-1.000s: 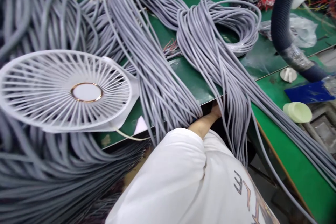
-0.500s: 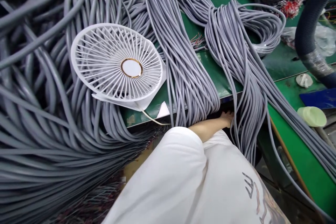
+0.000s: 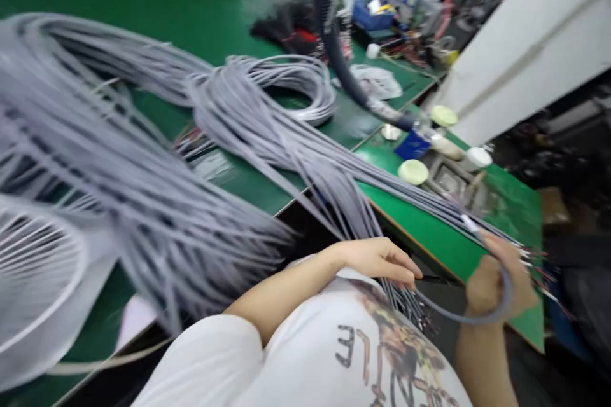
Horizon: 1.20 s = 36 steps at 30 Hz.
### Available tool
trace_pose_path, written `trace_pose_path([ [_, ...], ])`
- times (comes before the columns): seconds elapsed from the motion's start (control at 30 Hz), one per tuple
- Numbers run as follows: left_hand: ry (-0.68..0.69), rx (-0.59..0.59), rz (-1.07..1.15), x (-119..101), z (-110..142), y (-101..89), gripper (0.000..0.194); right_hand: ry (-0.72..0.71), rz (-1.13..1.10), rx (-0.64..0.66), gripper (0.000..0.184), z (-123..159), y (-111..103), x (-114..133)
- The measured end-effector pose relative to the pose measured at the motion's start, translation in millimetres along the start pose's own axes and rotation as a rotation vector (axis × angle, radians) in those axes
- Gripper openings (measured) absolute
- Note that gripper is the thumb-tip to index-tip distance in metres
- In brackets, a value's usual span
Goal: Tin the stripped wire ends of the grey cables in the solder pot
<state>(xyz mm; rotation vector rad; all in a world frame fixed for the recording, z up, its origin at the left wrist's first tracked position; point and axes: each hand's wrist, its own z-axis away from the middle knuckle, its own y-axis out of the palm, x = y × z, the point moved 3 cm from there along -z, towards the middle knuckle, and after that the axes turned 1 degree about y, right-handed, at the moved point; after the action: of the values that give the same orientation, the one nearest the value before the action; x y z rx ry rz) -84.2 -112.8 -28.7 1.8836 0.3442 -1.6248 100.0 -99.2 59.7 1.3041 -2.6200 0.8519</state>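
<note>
Left hand (image 3: 377, 261): fingers half-curled over loose grey cable ends (image 3: 403, 299), hold unclear.
Right hand (image 3: 491, 286): closed around one grey cable (image 3: 499, 311), bent into a loop.
Cable bundle (image 3: 267, 165): stretched across the green workbench (image 3: 143, 0), reaching the right hand.
Coloured wire tips (image 3: 537, 264): fanned just past the right hand.
Handling: looped cable apart from the bundle, bend gentle, no kink visible.
Nearby: white fan (image 3: 33, 280) left of the bundle, black corrugated hose (image 3: 334, 25) beyond it.

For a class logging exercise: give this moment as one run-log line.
left hand: fingers at grey sheathed cable bundle | right hand: holding looped grey cable | nearby: white plastic fan grille
</note>
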Motion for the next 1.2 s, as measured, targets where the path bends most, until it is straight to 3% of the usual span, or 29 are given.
trace_pose_path([
  [0.07, 0.061, -0.117, 0.074, -14.6, -33.1, 10.1, 0.054, -0.011, -0.009, -0.047, 0.031, 10.6, -8.7, -7.0],
  [0.17, 0.122, -0.303, 0.097, -24.9, -72.7, 14.9, 0.051, 0.01, 0.007, 0.0, 0.043, 30.1, -8.4, -12.3],
  [0.3, 0.078, -0.469, 0.105, -26.0, -91.4, 5.4, 0.047, 0.008, 0.035, 0.166, 0.048, 56.5, -6.1, -18.0],
  [0.43, 0.032, -0.464, 0.068, -23.5, -86.9, -4.8, 0.045, -0.01, 0.052, 0.242, 0.042, 74.8, -2.4, -25.7],
  [0.6, 0.052, -0.433, 0.047, -15.7, -80.4, -15.8, 0.045, -0.038, 0.008, 0.32, 0.041, 78.1, 7.7, -30.6],
  [0.87, 0.148, -0.412, -0.012, -16.0, -79.2, -26.3, 0.046, -0.036, -0.041, 0.318, 0.036, 73.6, 17.9, -30.0],
  [1.2, 0.147, -0.404, -0.023, -10.3, -83.0, -28.1, 0.044, 0.02, -0.04, 0.328, 0.044, 78.1, 22.6, -28.7],
])
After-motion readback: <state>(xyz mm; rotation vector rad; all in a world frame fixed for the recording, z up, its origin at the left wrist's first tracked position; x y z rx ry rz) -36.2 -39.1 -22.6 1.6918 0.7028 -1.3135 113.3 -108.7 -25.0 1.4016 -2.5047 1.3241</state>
